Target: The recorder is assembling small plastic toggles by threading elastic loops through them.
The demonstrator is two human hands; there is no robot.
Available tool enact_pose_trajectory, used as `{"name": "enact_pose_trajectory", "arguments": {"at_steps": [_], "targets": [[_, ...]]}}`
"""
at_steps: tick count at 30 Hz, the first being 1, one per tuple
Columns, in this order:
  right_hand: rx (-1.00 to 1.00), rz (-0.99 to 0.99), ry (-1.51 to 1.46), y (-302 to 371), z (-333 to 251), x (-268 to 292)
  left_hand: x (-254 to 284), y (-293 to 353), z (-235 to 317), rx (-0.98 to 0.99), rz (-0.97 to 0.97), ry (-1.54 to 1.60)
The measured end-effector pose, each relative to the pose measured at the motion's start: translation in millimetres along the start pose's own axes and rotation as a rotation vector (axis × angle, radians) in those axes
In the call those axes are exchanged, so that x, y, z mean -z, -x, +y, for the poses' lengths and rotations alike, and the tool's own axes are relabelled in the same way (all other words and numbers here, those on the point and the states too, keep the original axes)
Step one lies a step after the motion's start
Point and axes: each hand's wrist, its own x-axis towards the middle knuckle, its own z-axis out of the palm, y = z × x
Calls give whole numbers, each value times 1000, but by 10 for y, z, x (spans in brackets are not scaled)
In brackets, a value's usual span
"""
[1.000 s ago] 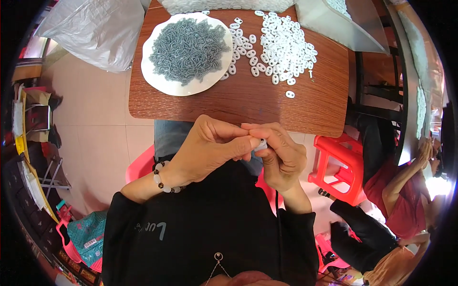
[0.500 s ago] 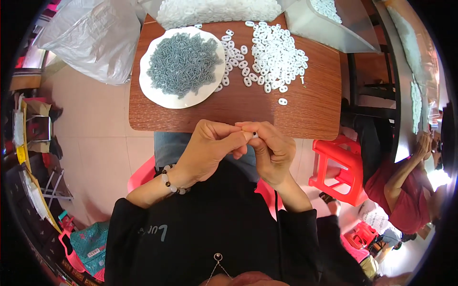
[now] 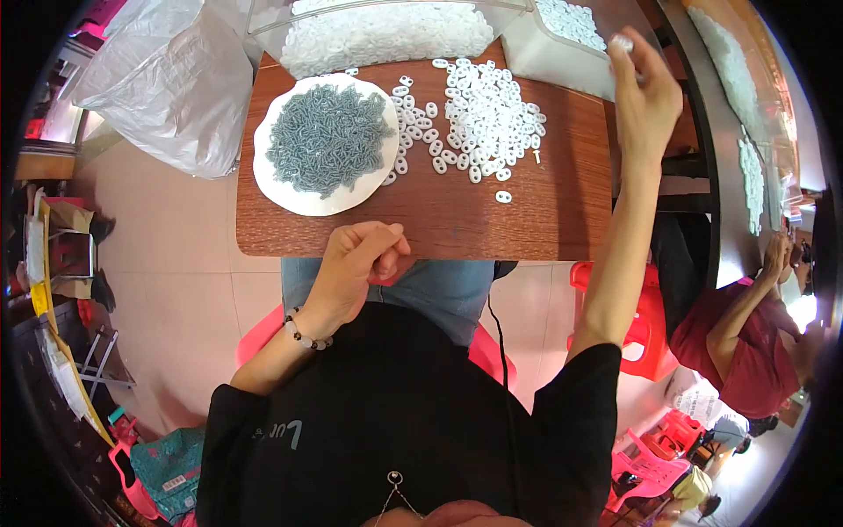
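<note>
Your left hand [image 3: 356, 263] rests curled at the table's near edge [image 3: 421, 246], fingers together; can't tell if it holds anything. White plate [image 3: 290, 189] of grey pieces sits far-left, loose white rings [image 3: 487, 119] mid-table. Your right hand [image 3: 645, 92] pinches a small white piece [image 3: 622, 42] over the clear bin [image 3: 562, 53] at the far-right corner, likely dropping off a finished part. Next: release cleanly into it.

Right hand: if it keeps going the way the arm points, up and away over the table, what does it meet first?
Most likely the clear plastic bin of white pieces at the table's far right corner. The right hand already hovers at its edge with a small white piece pinched; height above it is unclear.
</note>
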Motion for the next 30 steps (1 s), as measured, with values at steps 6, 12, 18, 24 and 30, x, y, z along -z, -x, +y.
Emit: {"name": "enact_pose_trajectory", "arguments": {"at_steps": [6, 12, 18, 24, 30], "targets": [[-3, -82, 332, -322, 656, -161, 96, -17, -127, 16, 66, 17], [68, -46, 11, 372, 87, -273, 181, -30, -152, 55, 54, 30], [152, -433, 8, 1070, -104, -551, 125, -43, -135, 79, 7, -11], [183, -537, 120, 1184, -204, -772, 21, 18, -105, -13, -7, -306], [149, -586, 289, 1170, -273, -835, 44, 53, -111, -110, -24, -391]]}}
